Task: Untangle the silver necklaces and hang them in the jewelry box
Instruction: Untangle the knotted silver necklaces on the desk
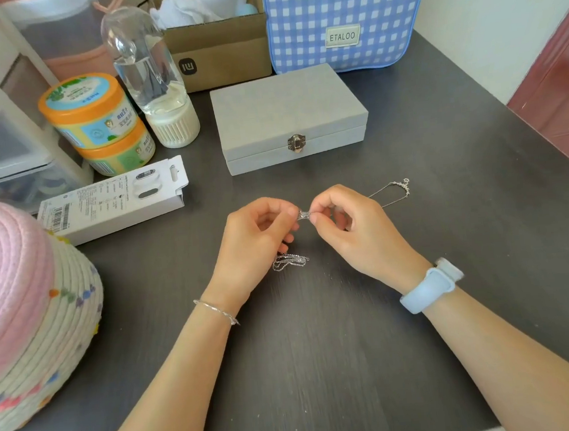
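Two bare hands meet just above the dark grey wood-grain tabletop (324,366), close to the person's body, and between them sits a small knot of fine silver necklace chains (303,214). The left hand (257,238) pinches one side of the knot between thumb and forefinger, its other fingers curled under; the right hand (356,226) pinches the other side the same way. Holding the tangle this tight and raised likely lets the fingertips tease links apart while the slack hangs free. A loose bunch of chain (290,261) droops beneath the left hand onto the table, and another thin strand with a small charm (398,188) trails out past the right hand, lying flat on the table.

Farther back, the pale grey velvet jewelry box with a brass clasp (290,118) stands shut, so hanging seems some way off.

To the left lie a white cardboard product package (113,199) and a pink-topped woven rope basket (26,313); behind them are stacked orange-lidded tubs (91,112) and a clear domed bottle (150,72). At the rear stand a brown cardboard box (219,42) and a blue gingham fabric bag (344,14) against a pale wall.
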Motion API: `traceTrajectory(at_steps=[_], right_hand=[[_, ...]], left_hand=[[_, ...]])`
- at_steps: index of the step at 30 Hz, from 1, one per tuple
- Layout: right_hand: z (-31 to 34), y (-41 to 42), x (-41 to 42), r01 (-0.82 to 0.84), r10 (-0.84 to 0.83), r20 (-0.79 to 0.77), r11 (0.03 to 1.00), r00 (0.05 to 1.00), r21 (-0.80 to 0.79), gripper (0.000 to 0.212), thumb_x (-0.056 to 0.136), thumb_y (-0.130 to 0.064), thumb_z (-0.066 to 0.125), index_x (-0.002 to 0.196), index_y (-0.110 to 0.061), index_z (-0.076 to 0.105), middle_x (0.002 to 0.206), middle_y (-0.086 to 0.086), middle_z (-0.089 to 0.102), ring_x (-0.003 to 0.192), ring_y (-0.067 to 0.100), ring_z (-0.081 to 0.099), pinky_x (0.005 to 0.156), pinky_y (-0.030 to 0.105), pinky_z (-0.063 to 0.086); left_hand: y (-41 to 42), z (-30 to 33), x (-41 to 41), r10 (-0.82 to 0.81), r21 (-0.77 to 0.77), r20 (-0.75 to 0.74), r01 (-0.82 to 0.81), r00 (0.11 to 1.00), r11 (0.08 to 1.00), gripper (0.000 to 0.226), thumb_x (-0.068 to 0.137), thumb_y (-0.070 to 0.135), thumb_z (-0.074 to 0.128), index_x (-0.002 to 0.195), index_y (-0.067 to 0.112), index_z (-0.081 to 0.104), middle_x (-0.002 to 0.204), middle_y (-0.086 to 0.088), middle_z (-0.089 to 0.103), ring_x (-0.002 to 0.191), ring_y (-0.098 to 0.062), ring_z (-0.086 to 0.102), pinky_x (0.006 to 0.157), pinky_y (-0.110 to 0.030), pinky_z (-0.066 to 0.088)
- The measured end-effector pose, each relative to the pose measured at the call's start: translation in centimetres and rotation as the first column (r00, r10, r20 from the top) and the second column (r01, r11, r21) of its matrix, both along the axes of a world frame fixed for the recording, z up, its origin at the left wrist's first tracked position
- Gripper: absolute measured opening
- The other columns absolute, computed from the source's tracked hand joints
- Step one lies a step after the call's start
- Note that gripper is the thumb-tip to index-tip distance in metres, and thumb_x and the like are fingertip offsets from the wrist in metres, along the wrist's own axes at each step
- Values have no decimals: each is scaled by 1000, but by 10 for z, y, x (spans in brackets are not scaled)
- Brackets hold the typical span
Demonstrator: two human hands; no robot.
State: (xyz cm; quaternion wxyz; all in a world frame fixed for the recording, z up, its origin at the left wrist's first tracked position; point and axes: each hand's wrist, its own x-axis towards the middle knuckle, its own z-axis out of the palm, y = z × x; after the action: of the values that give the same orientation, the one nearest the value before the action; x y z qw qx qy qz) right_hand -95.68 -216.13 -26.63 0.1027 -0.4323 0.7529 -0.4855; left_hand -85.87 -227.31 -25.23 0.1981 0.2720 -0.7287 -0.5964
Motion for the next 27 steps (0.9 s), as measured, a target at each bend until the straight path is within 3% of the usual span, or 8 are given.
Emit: traceTrajectory(at_steps=[5,9,13,16,24,27], right_hand=[[-4,-1,-3,2,-2,-54,1000,999,-4,10,85,-16,55,78,-23,54,74,-16,50,64,11,42,61,20,36],[-6,-1,-5,-8,9,-128,1000,992,3,7,83,-21,50,79,-20,55,72,-18,46,68,-1,44,61,13,33],[-6,-1,-6,-9,9,-166,1000,986,-2,10,84,-20,50,81,-15,58,73,-18,44,70,-4,44,62,13,33],[-6,-1,-6,-12,10,-191,1000,981,-9,8,84,-19,51,80,-15,57,73,-18,44,70,-4,44,61,15,33],[-4,1,-3,-8,14,-260,1000,965,26,4,81,-20,51,79,-19,54,74,-18,42,72,-8,43,61,16,29],[-3,3,-5,54,-39,-314,998,949,37,2,79,-19,51,78,-20,53,73,-15,42,72,-10,43,59,16,30]], left_hand=[[-1,-5,2,47,-356,-14,-49,999,933,11,86,10,61,85,21,64,86,10,63,78,-2,60,74,-9,45],[-3,-9,2,6,-547,43,18,999,837,6,82,23,63,77,25,66,77,14,56,72,-5,49,68,-9,36],[-4,-8,2,-2,-551,66,38,998,833,17,81,19,67,72,32,63,70,18,53,70,-2,43,66,-6,31],[-2,-7,1,-14,-544,50,39,999,838,13,79,25,64,71,35,61,70,19,54,70,0,44,66,-7,32],[-3,-7,2,-33,-566,32,45,999,823,11,72,35,53,66,29,60,72,12,55,69,-7,47,68,-24,40],[-5,-5,3,-31,-568,28,42,999,822,12,71,33,52,65,25,58,72,9,55,68,-9,48,66,-20,39]])
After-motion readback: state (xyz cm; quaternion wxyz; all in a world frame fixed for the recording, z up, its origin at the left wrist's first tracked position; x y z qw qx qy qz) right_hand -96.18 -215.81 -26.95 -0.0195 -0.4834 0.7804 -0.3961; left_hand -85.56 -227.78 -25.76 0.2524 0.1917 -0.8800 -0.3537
